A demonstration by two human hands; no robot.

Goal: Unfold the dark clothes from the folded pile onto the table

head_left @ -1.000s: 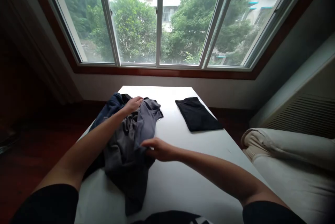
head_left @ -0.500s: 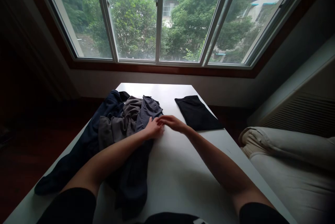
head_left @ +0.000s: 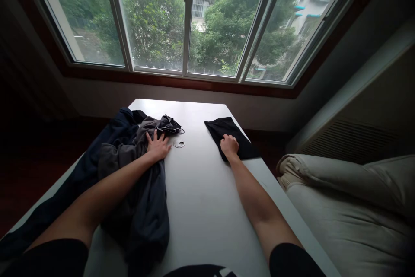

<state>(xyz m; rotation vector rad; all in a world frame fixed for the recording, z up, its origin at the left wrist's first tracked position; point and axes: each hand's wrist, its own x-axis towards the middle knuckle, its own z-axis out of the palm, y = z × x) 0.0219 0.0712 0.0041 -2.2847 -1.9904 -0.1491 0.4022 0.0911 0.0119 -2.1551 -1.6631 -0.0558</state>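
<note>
My left hand (head_left: pixel 158 146) lies with its fingers spread on a heap of clothes at the left of the white table (head_left: pixel 197 208). The heap holds a grey-brown garment (head_left: pixel 112 158), a dark grey-blue garment (head_left: pixel 151 212) and a navy garment (head_left: pixel 82 177). Just beyond my fingers is a bunched dark piece with a white edge (head_left: pixel 168 125). My right hand (head_left: pixel 229 145) rests on a flat, folded black cloth (head_left: pixel 244 143) at the right edge; its fingers are curled down, and whether they pinch the fabric is hidden.
A round hole with a pale ring (head_left: pixel 179 143) is in the tabletop, right of the heap. A beige sofa (head_left: pixel 340 199) stands right of the table. Behind the table are a wall and a wide window (head_left: pixel 186 22).
My hands have parted: the left has spread onto the heap, the right has moved right onto the black cloth. The heap's far right part has been pushed left, baring the ringed hole.
</note>
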